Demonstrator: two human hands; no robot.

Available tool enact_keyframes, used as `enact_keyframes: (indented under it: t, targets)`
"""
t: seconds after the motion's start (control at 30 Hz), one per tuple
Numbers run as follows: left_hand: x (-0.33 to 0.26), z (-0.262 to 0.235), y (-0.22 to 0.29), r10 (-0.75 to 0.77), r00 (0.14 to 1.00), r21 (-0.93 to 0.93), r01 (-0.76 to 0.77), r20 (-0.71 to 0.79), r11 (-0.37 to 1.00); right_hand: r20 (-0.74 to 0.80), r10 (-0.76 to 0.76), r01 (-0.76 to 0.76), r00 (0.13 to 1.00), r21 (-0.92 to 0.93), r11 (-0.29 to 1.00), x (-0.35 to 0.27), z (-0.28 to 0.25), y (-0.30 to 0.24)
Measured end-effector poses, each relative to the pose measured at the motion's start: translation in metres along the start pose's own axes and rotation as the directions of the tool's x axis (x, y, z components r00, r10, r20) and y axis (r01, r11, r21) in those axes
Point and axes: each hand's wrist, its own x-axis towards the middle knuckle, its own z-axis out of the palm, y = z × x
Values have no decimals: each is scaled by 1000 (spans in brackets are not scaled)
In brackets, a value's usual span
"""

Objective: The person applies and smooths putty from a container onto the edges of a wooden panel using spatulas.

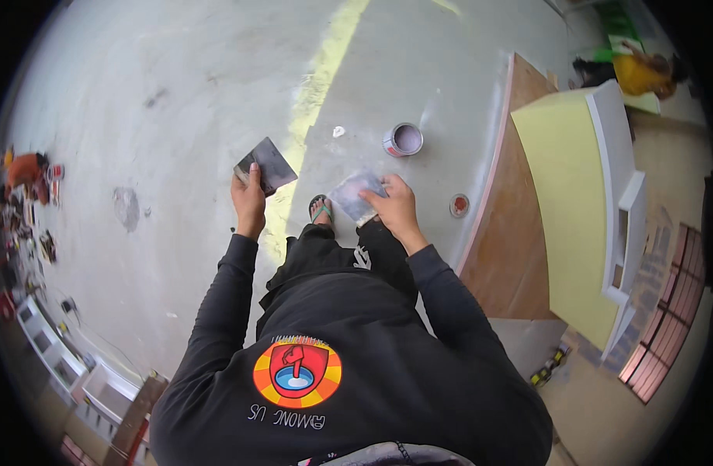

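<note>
place: workshop or factory hall | signs: bare concrete floor (pixel 178 93) with a painted yellow line (pixel 313 93) | open paint can (pixel 403 140) on the floor | big wooden panels (pixel 511 233) | another worker (pixel 643 74) crouching far away

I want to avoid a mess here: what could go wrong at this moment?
1. The open tin of pale paste stands on the floor just ahead of the sandalled foot; a step could tip it.
2. The left hand and right hand each hold a flat blade at one edge only, so either might slip and drop.
</note>
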Motion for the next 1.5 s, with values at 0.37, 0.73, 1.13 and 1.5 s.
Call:
enact_keyframes:
  t: [0.37,0.73,1.13,1.5]
  targets:
    - [-5,134,-15,-275,943,-91,295,185,951,40,404,-243,914,851,466,30,-83,160]
    - [5,262,-128,-493,857,-170,513,148,841,-490,244,-392,837,-226,892,217,-79,329]
    - [54,267,-229,-614,724,-93,667,313,739,-436,347,-542,830,-487,685,375,-33,445]
    - [67,273,-231,-596,743,117,592,306,798,-259,398,-474,880,-434,766,390,-38,460]
